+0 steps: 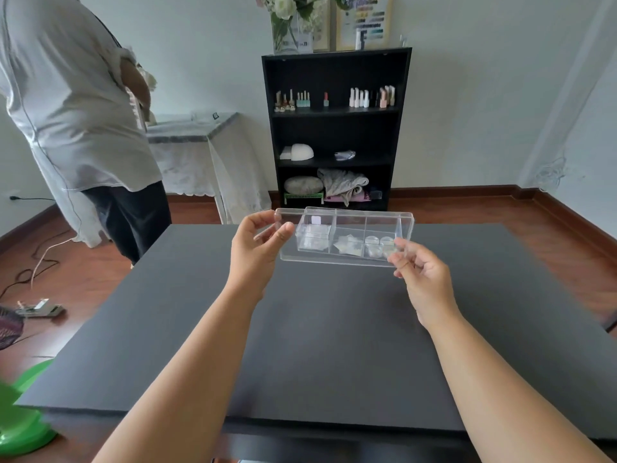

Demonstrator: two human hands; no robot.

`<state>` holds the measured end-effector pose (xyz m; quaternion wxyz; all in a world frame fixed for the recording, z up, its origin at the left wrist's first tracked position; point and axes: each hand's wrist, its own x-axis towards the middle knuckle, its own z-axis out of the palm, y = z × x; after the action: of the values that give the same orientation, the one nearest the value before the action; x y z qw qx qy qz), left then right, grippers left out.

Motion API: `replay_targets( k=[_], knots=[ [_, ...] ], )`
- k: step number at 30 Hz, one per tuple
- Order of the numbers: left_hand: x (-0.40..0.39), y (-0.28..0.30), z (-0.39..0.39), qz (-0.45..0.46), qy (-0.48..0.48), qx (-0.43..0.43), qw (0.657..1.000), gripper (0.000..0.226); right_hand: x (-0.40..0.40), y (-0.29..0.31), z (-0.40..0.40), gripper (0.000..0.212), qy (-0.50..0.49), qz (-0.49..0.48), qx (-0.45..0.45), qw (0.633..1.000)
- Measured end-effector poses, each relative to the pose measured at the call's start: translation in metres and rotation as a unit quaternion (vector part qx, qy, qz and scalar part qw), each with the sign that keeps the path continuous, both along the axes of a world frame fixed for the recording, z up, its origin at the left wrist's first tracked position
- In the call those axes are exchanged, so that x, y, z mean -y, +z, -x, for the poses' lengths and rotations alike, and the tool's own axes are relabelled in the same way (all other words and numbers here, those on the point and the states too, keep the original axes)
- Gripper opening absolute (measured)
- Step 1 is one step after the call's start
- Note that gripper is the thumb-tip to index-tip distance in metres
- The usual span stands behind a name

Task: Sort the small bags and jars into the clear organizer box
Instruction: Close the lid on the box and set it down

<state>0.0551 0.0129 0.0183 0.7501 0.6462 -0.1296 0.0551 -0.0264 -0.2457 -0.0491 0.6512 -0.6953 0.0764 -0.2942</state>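
Looks like this one is pretty much wrapped up. The clear organizer box (345,237) sits just above the middle of the frame, at the far part of the dark grey table (327,329), and whether it rests on the table or is lifted a bit I honestly can't tell.

The left hand (257,248) pinches the box's left end between thumb and fingers, and the right hand (422,279) pinches its lower right corner the same way, so both are closed on the box.

Inside, the left compartment holds small clear cases (312,235), the middle one has a few small bags (349,245), and the right one has two little round jars (380,245).

Nothing loose is left on the table that I can see, so my guess is the sorting is done and only setting the box down or closing it remains.

Around it:
- another person in a light shirt (66,105) stands in the upper left
- a black shelf (335,128) with nail polish bottles (370,96) sits at top centre
- something green (23,426) shows at the lower left

Nothing stands in the way.
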Motion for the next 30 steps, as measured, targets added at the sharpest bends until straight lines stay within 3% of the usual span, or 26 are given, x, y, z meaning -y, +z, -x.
replay_targets(
  k=[4,11,15,20,30],
  knots=[
    [0.017,-0.016,-0.014,-0.068,-0.026,0.019,0.997,0.043,0.004,0.002,-0.007,0.027,-0.084,-0.056,0.011,0.995],
    [0.042,-0.007,-0.042,-0.114,0.025,0.019,0.993,0.05,0.003,0.003,-0.024,0.006,-0.17,-0.006,-0.006,0.985],
    [0.054,-0.009,-0.06,-0.123,0.082,0.002,0.989,0.034,0.0,0.006,-0.037,0.008,-0.171,0.001,0.008,0.985],
    [0.066,-0.022,-0.073,-0.151,0.119,0.038,0.981,0.018,0.003,0.008,-0.046,0.011,-0.158,-0.081,0.042,0.983],
    [0.061,-0.044,-0.086,-0.161,0.075,0.018,0.984,0.02,0.005,0.009,-0.063,0.025,-0.122,-0.065,0.014,0.99]
  ],
)
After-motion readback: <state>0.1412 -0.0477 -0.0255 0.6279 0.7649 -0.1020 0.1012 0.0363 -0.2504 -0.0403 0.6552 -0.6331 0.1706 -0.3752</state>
